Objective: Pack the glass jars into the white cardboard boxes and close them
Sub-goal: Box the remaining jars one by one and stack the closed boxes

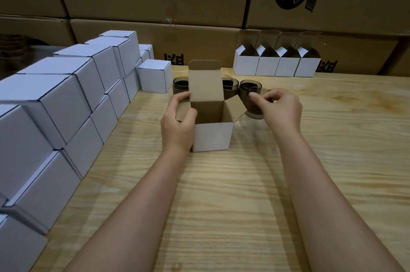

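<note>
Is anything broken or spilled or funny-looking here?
No, nothing stands out. The jars look whole, nothing is spilled on the table, and the closed boxes are stacked in rows. The open box just waits for packing: the left hand holds it and the right hand pinches a jar by its rim.

The open white box (213,136) stands upright in the left hand's (177,125) grip, its lid flap raised, side flaps spread and brown inside showing. Just right of it, the right hand (279,107) pinches the rim of a smoky dark glass jar (249,91). Two more jars (180,85) stand just beyond the gripped box. Four open boxes (277,65) line up farther back, beyond the right hand. Closed boxes (66,94) are stacked well left of the left hand.
</note>
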A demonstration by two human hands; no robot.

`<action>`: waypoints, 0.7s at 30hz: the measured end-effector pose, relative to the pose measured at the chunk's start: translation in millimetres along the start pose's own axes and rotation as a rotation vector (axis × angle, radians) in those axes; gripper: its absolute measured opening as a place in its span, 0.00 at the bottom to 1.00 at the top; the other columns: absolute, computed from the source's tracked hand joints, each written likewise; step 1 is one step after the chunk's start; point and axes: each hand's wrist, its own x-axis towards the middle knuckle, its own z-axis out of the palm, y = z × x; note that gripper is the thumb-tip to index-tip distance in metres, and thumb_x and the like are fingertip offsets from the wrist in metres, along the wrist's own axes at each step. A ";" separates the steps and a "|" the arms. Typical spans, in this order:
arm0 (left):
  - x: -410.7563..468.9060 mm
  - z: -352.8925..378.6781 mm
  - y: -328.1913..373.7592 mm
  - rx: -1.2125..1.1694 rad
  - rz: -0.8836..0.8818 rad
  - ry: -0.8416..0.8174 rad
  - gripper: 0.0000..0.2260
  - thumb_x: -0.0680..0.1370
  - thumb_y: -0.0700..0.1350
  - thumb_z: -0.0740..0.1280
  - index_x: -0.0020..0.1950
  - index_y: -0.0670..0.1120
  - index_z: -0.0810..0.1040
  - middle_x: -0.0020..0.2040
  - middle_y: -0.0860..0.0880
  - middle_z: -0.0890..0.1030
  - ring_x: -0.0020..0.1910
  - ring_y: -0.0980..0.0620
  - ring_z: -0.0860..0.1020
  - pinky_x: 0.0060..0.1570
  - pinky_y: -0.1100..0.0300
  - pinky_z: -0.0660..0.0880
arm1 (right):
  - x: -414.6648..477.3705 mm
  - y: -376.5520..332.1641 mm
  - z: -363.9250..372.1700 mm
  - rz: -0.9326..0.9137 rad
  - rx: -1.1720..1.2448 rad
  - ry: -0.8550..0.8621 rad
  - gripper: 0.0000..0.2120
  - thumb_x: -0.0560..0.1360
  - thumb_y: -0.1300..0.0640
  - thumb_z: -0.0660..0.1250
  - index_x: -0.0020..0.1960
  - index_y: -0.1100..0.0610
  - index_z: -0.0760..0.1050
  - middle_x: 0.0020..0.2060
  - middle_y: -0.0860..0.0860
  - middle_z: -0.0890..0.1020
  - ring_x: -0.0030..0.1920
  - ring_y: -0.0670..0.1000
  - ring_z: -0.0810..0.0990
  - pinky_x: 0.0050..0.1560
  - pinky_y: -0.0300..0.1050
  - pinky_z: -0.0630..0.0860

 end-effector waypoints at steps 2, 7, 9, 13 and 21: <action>0.4 0.1 -0.6 -0.002 -0.008 -0.012 0.19 0.69 0.44 0.60 0.58 0.49 0.77 0.48 0.63 0.77 0.44 0.73 0.75 0.39 0.78 0.69 | 4.2 -12.0 -13.2 0.010 0.077 0.030 0.13 0.67 0.46 0.76 0.33 0.49 0.74 0.34 0.40 0.76 0.37 0.39 0.73 0.37 0.36 0.69; 0.6 0.4 -3.0 -0.006 -0.016 -0.063 0.16 0.72 0.47 0.62 0.59 0.50 0.78 0.48 0.64 0.78 0.46 0.74 0.75 0.41 0.79 0.68 | -1.7 -51.2 -32.1 -0.074 0.204 -0.065 0.11 0.67 0.46 0.76 0.34 0.48 0.75 0.39 0.44 0.80 0.44 0.42 0.77 0.39 0.35 0.71; 1.6 0.4 -4.2 -0.002 -0.025 -0.087 0.17 0.73 0.50 0.62 0.60 0.50 0.77 0.50 0.62 0.78 0.48 0.72 0.75 0.44 0.78 0.69 | -9.1 -64.5 -30.5 -0.108 0.223 -0.191 0.11 0.67 0.46 0.75 0.34 0.50 0.76 0.41 0.47 0.82 0.45 0.44 0.78 0.38 0.35 0.71; 2.3 1.8 -5.8 -0.016 -0.037 -0.105 0.18 0.75 0.52 0.58 0.60 0.49 0.78 0.53 0.56 0.79 0.53 0.64 0.76 0.50 0.71 0.72 | -27.2 -73.9 -13.0 -0.136 0.094 -0.415 0.14 0.66 0.46 0.76 0.33 0.53 0.76 0.39 0.48 0.82 0.45 0.48 0.80 0.41 0.46 0.79; 3.2 3.6 -5.3 -0.035 -0.043 -0.089 0.16 0.76 0.53 0.56 0.58 0.52 0.77 0.54 0.58 0.79 0.56 0.63 0.76 0.54 0.69 0.71 | -42.8 -72.6 10.1 -0.338 -0.397 -0.487 0.18 0.67 0.42 0.74 0.30 0.53 0.73 0.29 0.46 0.75 0.40 0.47 0.74 0.33 0.39 0.68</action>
